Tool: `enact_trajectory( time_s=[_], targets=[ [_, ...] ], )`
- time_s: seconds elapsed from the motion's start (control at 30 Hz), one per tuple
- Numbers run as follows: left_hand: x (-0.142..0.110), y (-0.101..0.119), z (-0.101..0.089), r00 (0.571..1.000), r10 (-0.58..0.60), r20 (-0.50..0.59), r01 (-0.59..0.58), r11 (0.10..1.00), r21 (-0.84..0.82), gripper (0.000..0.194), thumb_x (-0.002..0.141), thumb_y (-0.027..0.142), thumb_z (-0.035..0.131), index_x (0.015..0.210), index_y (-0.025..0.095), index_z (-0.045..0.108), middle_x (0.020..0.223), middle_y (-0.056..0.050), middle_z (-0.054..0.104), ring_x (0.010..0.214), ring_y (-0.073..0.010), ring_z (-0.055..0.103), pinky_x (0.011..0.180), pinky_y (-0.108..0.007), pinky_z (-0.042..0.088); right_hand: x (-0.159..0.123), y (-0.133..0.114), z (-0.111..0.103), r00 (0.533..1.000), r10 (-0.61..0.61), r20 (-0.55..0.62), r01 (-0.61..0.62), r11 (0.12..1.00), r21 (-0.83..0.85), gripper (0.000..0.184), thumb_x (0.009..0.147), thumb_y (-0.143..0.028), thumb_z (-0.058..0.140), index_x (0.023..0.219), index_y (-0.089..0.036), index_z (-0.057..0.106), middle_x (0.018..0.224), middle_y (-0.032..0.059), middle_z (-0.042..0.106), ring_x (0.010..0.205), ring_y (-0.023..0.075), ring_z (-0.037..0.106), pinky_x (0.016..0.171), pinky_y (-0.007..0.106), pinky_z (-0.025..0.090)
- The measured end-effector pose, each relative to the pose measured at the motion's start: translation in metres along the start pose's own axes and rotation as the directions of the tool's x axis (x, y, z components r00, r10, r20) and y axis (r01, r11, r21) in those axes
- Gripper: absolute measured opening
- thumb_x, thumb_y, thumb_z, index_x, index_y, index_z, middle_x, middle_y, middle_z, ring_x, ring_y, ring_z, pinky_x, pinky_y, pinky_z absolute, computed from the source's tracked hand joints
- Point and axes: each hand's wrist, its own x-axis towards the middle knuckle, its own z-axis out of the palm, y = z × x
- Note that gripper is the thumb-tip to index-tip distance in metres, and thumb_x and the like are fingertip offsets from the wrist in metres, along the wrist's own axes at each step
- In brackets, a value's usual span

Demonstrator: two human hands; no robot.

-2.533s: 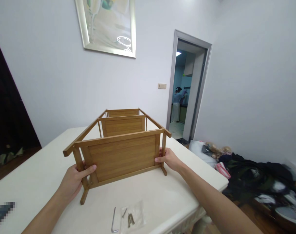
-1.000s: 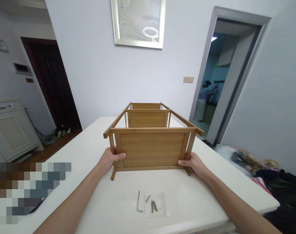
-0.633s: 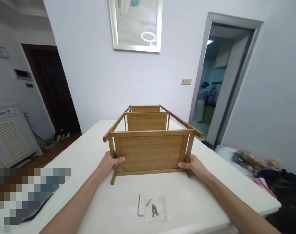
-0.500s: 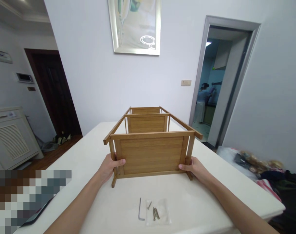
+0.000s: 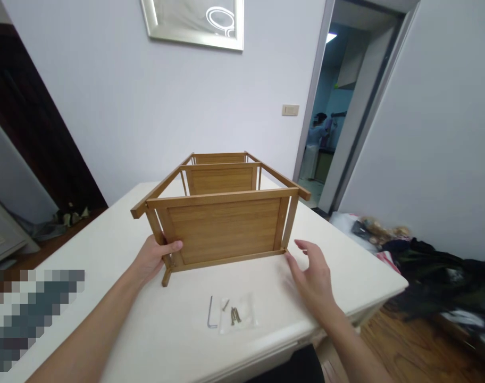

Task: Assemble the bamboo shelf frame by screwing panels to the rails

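A wooden shelf unit [image 5: 226, 229] lies on its side on the white table [image 5: 118, 314], its end panel facing me and its frame stretching away toward the wall. My left hand [image 5: 155, 258] is closed round the lower left corner, thumb on the panel's face. By the lower right corner, my right hand [image 5: 312, 271] has its thumb and fingers apart; whether a fingertip touches the corner is hard to tell. In front of the unit lie a hex key [image 5: 210, 313] and a clear plastic bag [image 5: 246, 311] with several screws [image 5: 234, 315] on it or in it.
A blurred-out object [image 5: 35, 314] lies on the table's left side. Clothes [image 5: 434, 271] and other items are heaped right of the table. Behind, a doorway [image 5: 326, 106] shows a person [image 5: 317, 130] in another room. A framed picture [image 5: 194, 40] hangs on the wall.
My right hand has let go of the shelf unit's right side and moved toward me, fingers spread. My left hand keeps its hold. The whole view has shifted down and to the right.
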Motion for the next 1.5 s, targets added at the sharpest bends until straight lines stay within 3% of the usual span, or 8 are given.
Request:
enact_trajectory(
  time_s=[0.1, 0.17, 0.27, 0.43, 0.6, 0.8, 1.33, 1.5],
  targets=[
    [0.001, -0.001, -0.002, 1.0, 0.003, 0.003, -0.003, 1.0, 0.008, 0.059, 0.049, 0.027, 0.091, 0.103, 0.013, 0.072, 0.109, -0.012, 0.074, 0.11, -0.0372, 0.065, 0.089, -0.046, 0.059, -0.026, -0.039, 0.004, 0.983, -0.129, 0.131, 0.114, 0.986, 0.119, 0.008, 0.089, -0.02, 0.057, 0.09, -0.024, 0.064, 0.089, 0.0067, 0.065, 0.089, 0.0241, 0.06, 0.08, 0.04, 0.049],
    [0.001, -0.002, -0.003, 1.0, 0.016, 0.004, -0.016, 1.0, 0.004, 0.061, 0.049, 0.026, 0.091, 0.105, 0.013, 0.071, 0.11, -0.013, 0.074, 0.111, -0.0375, 0.064, 0.089, -0.046, 0.059, -0.035, -0.062, 0.012, 0.957, -0.14, 0.255, 0.072, 0.963, 0.259, 0.012, 0.088, -0.017, 0.057, 0.086, -0.025, 0.065, 0.079, 0.0042, 0.064, 0.08, 0.0217, 0.059, 0.072, 0.036, 0.048],
    [0.001, -0.003, -0.003, 1.0, 0.025, 0.008, -0.025, 1.0, -0.001, 0.065, 0.049, 0.024, 0.091, 0.11, 0.014, 0.07, 0.111, -0.012, 0.074, 0.111, -0.0371, 0.064, 0.089, -0.045, 0.059, -0.039, -0.084, 0.021, 0.867, -0.163, 0.471, -0.032, 0.925, 0.379, 0.012, 0.081, -0.014, 0.062, 0.077, -0.024, 0.066, 0.073, 0.0023, 0.061, 0.08, 0.0205, 0.056, 0.072, 0.034, 0.047],
    [0.0, -0.001, -0.002, 1.0, 0.012, 0.002, -0.012, 1.0, -0.003, 0.071, 0.044, 0.025, 0.093, 0.111, 0.014, 0.07, 0.109, -0.014, 0.074, 0.11, -0.0401, 0.064, 0.086, -0.047, 0.06, -0.037, -0.089, 0.017, 0.718, -0.184, 0.672, -0.086, 0.934, 0.348, 0.019, 0.07, -0.004, 0.063, 0.075, -0.022, 0.066, 0.075, 0.0004, 0.058, 0.084, 0.0199, 0.054, 0.082, 0.036, 0.043],
    [0.0, -0.002, -0.003, 1.0, 0.001, 0.016, -0.001, 1.0, -0.003, 0.062, 0.047, 0.025, 0.092, 0.104, 0.014, 0.072, 0.11, -0.012, 0.074, 0.11, -0.0376, 0.065, 0.087, -0.045, 0.06, -0.037, -0.088, 0.012, 0.645, -0.179, 0.743, -0.071, 0.954, 0.291, 0.028, 0.064, -0.003, 0.061, 0.083, -0.023, 0.065, 0.08, 0.0004, 0.06, 0.086, 0.0204, 0.053, 0.089, 0.038, 0.041],
    [0.0, -0.002, -0.003, 1.0, -0.005, 0.021, 0.004, 1.0, 0.007, 0.055, 0.049, 0.026, 0.091, 0.099, 0.012, 0.072, 0.108, -0.012, 0.074, 0.11, -0.0351, 0.065, 0.089, -0.042, 0.058, -0.037, -0.09, 0.012, 0.629, -0.138, 0.765, -0.078, 0.968, 0.238, 0.025, 0.064, -0.005, 0.059, 0.082, -0.022, 0.063, 0.083, 0.0013, 0.063, 0.088, 0.0209, 0.055, 0.089, 0.037, 0.04],
    [-0.001, 0.001, 0.001, 0.999, -0.03, 0.013, 0.03, 0.999, 0.014, 0.065, 0.046, 0.028, 0.092, 0.105, 0.011, 0.071, 0.107, -0.014, 0.075, 0.11, -0.0383, 0.065, 0.09, -0.048, 0.058, -0.038, -0.087, 0.018, 0.629, -0.136, 0.765, -0.098, 0.963, 0.252, 0.019, 0.08, -0.004, 0.059, 0.079, -0.02, 0.068, 0.083, 0.0021, 0.067, 0.092, 0.0182, 0.055, 0.089, 0.031, 0.04],
    [-0.002, 0.002, 0.001, 0.999, -0.025, 0.026, 0.025, 1.0, 0.013, 0.066, 0.046, 0.027, 0.093, 0.106, 0.011, 0.071, 0.109, -0.014, 0.074, 0.109, -0.0377, 0.066, 0.089, -0.046, 0.059, -0.037, -0.085, 0.018, 0.683, -0.107, 0.722, -0.179, 0.934, 0.308, 0.018, 0.083, -0.005, 0.056, 0.079, -0.02, 0.064, 0.085, 0.002, 0.065, 0.092, 0.0174, 0.056, 0.082, 0.027, 0.042]
  ],
)
